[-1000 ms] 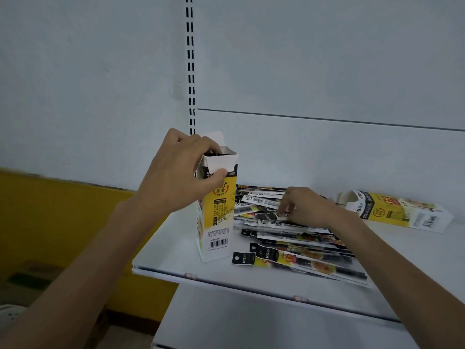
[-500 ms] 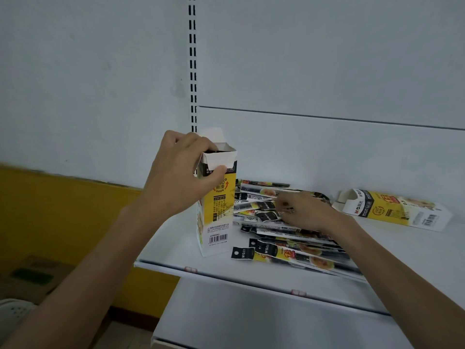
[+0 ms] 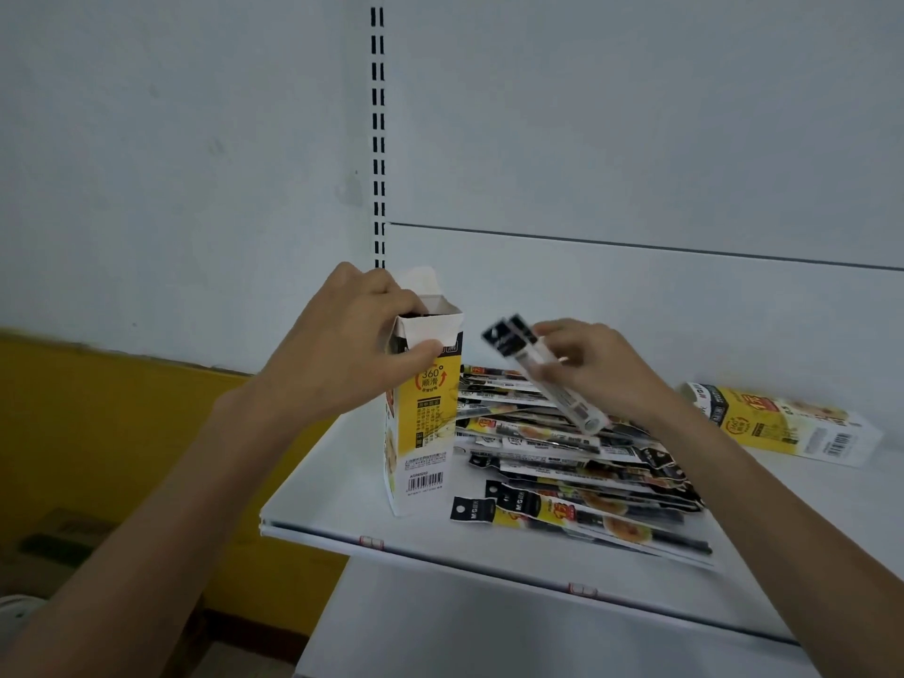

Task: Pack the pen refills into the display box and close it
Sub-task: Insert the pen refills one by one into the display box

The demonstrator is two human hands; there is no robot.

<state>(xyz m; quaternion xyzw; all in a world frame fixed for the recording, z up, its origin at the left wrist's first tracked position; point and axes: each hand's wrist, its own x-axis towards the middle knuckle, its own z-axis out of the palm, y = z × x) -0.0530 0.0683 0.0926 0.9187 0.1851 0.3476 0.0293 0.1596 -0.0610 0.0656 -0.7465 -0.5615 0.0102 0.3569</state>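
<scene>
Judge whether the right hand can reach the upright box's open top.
Probably yes: the right hand holds the refill pack just beside the upright box, whose top flaps stand open; the left hand grips only its rim.

It looked like a shop; a white metal shelf (image 3: 489, 545) hung from a slotted upright (image 3: 377, 139) at upper centre; barcoded retail packets (image 3: 577, 482) lay mid-frame.

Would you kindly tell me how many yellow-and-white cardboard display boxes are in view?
2. One yellow-and-white cardboard display box stands upright, top open, held by the left hand; the second box lies on its side at the white shelf's right. I see no others.
</scene>
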